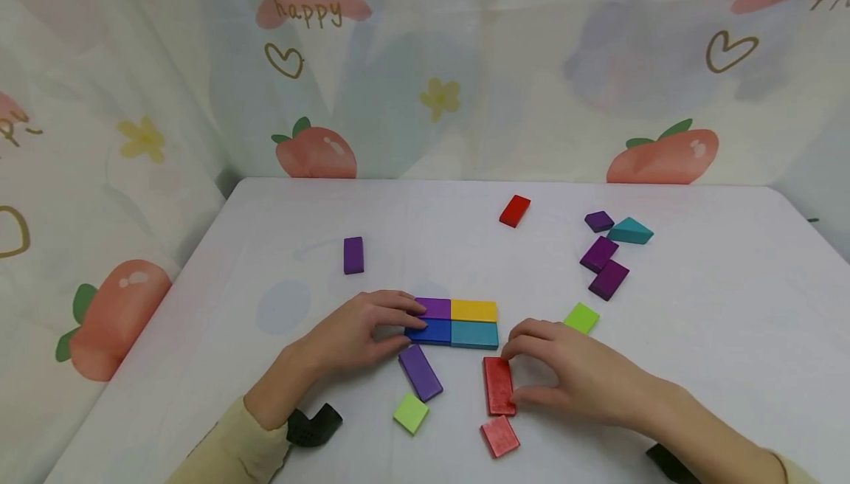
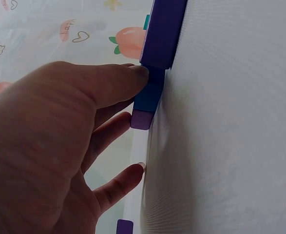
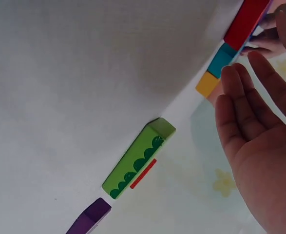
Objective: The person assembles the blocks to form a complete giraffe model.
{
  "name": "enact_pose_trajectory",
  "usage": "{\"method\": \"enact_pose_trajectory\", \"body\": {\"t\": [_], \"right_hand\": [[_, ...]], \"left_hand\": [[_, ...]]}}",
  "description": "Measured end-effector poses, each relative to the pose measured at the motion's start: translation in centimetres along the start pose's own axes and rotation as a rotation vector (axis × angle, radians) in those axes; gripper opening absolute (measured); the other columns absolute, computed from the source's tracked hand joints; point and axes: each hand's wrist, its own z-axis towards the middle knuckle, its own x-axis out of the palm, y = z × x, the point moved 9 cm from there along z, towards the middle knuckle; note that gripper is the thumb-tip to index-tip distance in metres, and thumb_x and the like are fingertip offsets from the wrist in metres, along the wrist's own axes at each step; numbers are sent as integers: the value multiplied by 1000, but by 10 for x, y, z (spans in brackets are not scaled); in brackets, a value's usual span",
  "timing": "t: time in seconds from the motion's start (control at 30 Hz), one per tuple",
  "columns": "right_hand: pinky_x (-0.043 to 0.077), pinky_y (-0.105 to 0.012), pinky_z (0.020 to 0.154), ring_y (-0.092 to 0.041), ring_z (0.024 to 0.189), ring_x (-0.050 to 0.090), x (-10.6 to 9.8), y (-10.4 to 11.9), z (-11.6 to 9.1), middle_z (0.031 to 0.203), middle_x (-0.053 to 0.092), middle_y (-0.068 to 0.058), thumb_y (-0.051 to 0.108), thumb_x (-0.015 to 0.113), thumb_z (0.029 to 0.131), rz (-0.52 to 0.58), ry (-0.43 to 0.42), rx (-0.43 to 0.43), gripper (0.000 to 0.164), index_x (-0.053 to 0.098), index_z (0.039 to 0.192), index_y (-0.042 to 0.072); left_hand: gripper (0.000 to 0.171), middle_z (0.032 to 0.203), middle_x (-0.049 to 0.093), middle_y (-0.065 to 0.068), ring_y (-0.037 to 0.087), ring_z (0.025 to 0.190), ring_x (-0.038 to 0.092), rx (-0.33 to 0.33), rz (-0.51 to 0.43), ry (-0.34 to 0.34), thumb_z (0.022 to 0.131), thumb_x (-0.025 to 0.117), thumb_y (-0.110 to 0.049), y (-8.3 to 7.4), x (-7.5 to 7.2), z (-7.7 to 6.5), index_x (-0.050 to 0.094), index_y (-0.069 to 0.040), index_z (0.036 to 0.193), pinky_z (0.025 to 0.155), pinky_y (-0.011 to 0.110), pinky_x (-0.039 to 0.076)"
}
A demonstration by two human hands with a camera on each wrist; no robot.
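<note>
Blue on top, a flat rectangular block (image 1: 437,333) lies at the fingertips of the left hand (image 1: 352,325), a purple rectangular block (image 1: 435,309) snug along its far side. That hand's fingers are spread and slightly bent, resting on the left ends of both, with its thumb apart from them at the near side. Just right of those fingertips, a yellow rectangular block (image 1: 474,311) and a teal rectangular block (image 1: 474,335) join the pair edge to edge, two by two.

Over at the right hand (image 1: 571,373), thumb and forefinger are parted, both by the right edge of a red rectangular block (image 1: 498,386); whether they touch it I can't tell. Just on its near side sits a red square block (image 1: 499,437). Past the knuckles shows a partly hidden lime block (image 1: 581,318), its side scalloped dark green (image 3: 135,165).

Near the left thumb slants a loose violet oblong block (image 1: 420,372), a lime square block (image 1: 411,413) just beside its near end. Well beyond the right hand, a turquoise triangular block (image 1: 631,231) stands among plum-coloured blocks (image 1: 599,254) on the white tabletop (image 1: 724,285).
</note>
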Motion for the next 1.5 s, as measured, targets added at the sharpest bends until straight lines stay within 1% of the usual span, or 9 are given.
{"method": "enact_pose_trajectory", "body": {"t": [0.1, 0.2, 0.4, 0.6, 0.83, 0.93, 1.07, 1.2, 1.5], "right_hand": [[57, -33, 87, -10, 105, 59, 3, -1, 2, 115, 59, 15, 49, 75, 89, -3, 16, -5, 40, 70, 121, 26], [57, -31, 85, -8, 101, 59, 6, 1, 3, 113, 60, 15, 50, 73, 90, -23, 8, -28, 43, 71, 124, 24], [56, -30, 82, -7, 96, 59, 6, 6, 4, 107, 61, 16, 45, 76, 89, -78, -44, -80, 42, 72, 123, 21], [56, -28, 79, -6, 92, 58, 8, 7, 8, 103, 61, 16, 47, 74, 90, -92, -36, -83, 44, 71, 125, 21], [57, -30, 80, -6, 93, 59, 7, 5, 13, 102, 61, 14, 49, 76, 88, -111, -28, -42, 45, 71, 124, 21], [57, -33, 82, -8, 95, 60, 3, 3, 15, 103, 62, 13, 47, 78, 86, -114, -69, -17, 45, 71, 121, 19], [57, -40, 88, -15, 102, 62, -3, -1, 21, 112, 63, 6, 49, 80, 84, -134, -134, 40, 53, 68, 123, 16], [55, -44, 91, -20, 107, 60, -4, -4, 28, 118, 61, 0, 51, 81, 83, -149, -146, 88, 61, 64, 127, 12], [55, -44, 89, -22, 103, 60, -3, -8, 33, 116, 60, -2, 50, 82, 81, -186, -137, 88, 64, 63, 128, 10]], "left_hand": [[29, 135, 62, -4, 16, 133, 50, -2, 2, 1, 94, 74, -15, 0, 0, 0, 75, -16, 123, 109, 37, 42], [29, 135, 62, -3, 16, 133, 50, -2, 2, 2, 94, 74, -15, -1, -1, 0, 75, -16, 123, 109, 36, 42], [29, 135, 62, -3, 17, 133, 50, -9, 2, 5, 94, 74, -15, -1, -1, 1, 75, -16, 123, 108, 36, 43], [29, 135, 63, -2, 17, 132, 51, -6, 2, 0, 93, 74, -14, -1, -2, 0, 75, -15, 122, 108, 37, 43], [29, 135, 62, -2, 17, 133, 50, -1, -5, -1, 93, 74, -14, 0, -1, 0, 75, -15, 122, 109, 37, 42], [29, 135, 62, -2, 17, 133, 50, -1, -2, 2, 93, 74, -14, 0, -1, 0, 75, -15, 122, 109, 37, 42], [29, 135, 62, -3, 17, 133, 50, -13, 0, 5, 93, 74, -14, 1, -1, -1, 75, -16, 123, 108, 38, 43], [30, 135, 62, -3, 17, 134, 49, -27, -5, 11, 94, 74, -15, 2, 0, -1, 75, -16, 123, 109, 38, 43], [30, 135, 62, -3, 17, 134, 49, -20, -10, 17, 94, 74, -15, 1, 0, 0, 75, -16, 123, 110, 38, 42]]}}
